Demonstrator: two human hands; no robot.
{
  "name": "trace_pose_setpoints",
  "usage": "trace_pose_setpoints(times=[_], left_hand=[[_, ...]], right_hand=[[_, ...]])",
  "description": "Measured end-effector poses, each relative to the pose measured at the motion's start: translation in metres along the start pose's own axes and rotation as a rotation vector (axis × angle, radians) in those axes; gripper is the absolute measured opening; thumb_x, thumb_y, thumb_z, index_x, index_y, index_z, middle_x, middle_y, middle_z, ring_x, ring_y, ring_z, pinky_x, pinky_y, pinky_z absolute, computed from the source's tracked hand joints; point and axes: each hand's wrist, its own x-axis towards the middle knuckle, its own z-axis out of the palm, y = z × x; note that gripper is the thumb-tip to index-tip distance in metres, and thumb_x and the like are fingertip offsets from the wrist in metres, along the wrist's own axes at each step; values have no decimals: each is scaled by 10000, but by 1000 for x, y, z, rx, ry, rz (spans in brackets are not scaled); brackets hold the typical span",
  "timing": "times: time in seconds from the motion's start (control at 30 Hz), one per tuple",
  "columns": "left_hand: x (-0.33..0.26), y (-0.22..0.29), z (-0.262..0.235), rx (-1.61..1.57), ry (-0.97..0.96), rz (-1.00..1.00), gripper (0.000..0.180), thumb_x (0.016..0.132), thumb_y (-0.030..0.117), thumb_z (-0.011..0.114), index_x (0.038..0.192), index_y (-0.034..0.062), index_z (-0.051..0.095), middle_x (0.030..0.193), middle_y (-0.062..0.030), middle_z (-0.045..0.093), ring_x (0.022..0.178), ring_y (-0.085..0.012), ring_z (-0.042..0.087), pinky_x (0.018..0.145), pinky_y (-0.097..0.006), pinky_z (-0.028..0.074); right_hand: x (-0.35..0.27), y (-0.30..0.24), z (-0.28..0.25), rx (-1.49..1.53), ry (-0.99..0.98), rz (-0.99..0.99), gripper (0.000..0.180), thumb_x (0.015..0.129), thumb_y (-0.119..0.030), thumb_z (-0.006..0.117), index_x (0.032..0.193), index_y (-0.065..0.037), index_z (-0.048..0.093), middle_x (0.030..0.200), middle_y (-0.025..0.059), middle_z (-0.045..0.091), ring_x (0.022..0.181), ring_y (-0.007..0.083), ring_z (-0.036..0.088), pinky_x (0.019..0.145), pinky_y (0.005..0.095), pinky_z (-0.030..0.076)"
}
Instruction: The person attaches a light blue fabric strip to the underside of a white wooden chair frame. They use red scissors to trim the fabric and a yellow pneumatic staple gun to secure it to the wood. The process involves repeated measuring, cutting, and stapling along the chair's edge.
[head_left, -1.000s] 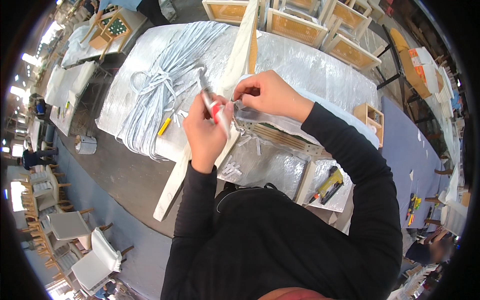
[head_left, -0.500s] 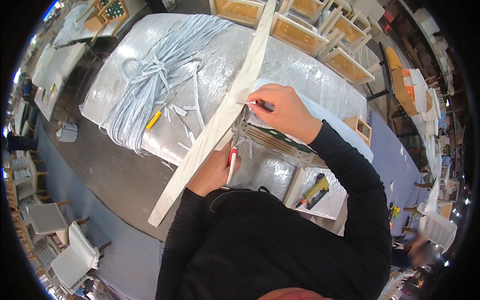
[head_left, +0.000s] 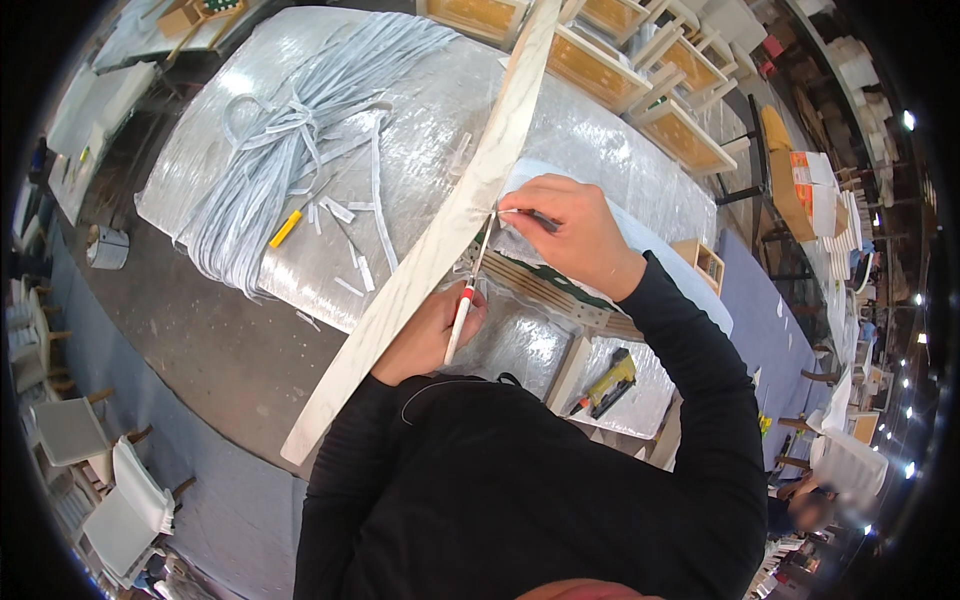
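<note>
Gripping a slim tool (head_left: 468, 294) with a red-and-white handle, the left hand (head_left: 428, 338) closes its fingers around the handle. The long axis of the tool runs from this hand away from the body, leaning slightly to the right. Its thin end lies just beside the fingertips of the right hand (head_left: 572, 225); whether it touches them cannot be told. The left hand is nearer the handle, the right hand nearer the thin end.

The right hand is farther from the body than the left, and to its right. Its thumb and forefinger are pinched together on a small pale strip (head_left: 509, 211); the other fingers curl toward the palm. A dark patch shows within the curl and cannot be identified.

Immediately left of both hands, a pale, veined board (head_left: 415, 271) extends diagonally from beyond the right hand to beside the left forearm. Below the right hand, toward the body, lies a slatted wooden frame (head_left: 542, 287) with green material (head_left: 556, 279) along its upper edge. Pale blue cloth (head_left: 645, 244) extends rightward from behind the right hand.

Farther out, a yellow-and-black tool (head_left: 609, 384) lies to the right of the left hand. Across the board, to the left of both hands, are white offcuts (head_left: 337, 210), a yellow cylinder (head_left: 285, 229) and a tied bundle of pale blue strips (head_left: 285, 150).
</note>
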Motion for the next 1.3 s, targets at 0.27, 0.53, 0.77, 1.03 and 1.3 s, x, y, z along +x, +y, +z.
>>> trace_pose_setpoints(times=[0.27, 0.53, 0.77, 1.03, 1.3], left_hand=[[-2, -5, 5, -35, -47, -206, 290, 1007, 256, 704, 1045, -31, 689, 636, -54, 644, 582, -151, 622, 606, -318, 501], [-37, -241, -5, 286, 202, -7, 425, 956, 355, 788, 1180, 5, 702, 832, -189, 747, 684, -298, 658, 679, -426, 551], [39, -255, -103, 467, 467, 26, 467, 879, 98, 809, 1328, 49, 691, 1131, -188, 768, 1037, -377, 752, 874, -465, 583], [115, 49, -123, 392, 28, 969, 312, 927, 21, 717, 1233, 59, 769, 1225, -143, 776, 1204, -319, 717, 993, -423, 550], [138, 72, -125, 399, -213, 700, 112, 890, 84, 800, 993, 41, 788, 970, -117, 788, 935, -311, 749, 832, -390, 569]], right_hand=[[-4, 4, 6, -45, 15, -25, 126, 917, -79, 773, 1036, -42, 791, 949, 128, 755, 868, 326, 720, 777, 406, 579], [-6, -35, 2, -95, 103, 319, 312, 811, -205, 913, 1041, -69, 753, 1080, 79, 725, 968, 290, 701, 823, 406, 578], [-15, -40, 47, -400, 400, 146, 287, 800, -151, 889, 1024, -56, 738, 1094, 93, 721, 1004, 308, 692, 888, 394, 574], [-14, -32, 83, -622, 621, 164, 251, 790, -87, 826, 1026, -72, 743, 1055, 62, 740, 1003, 281, 690, 865, 395, 537], [-10, -30, 70, -412, 571, 206, 260, 776, -24, 811, 1028, -37, 750, 1068, 105, 769, 1008, 323, 712, 879, 417, 556]])
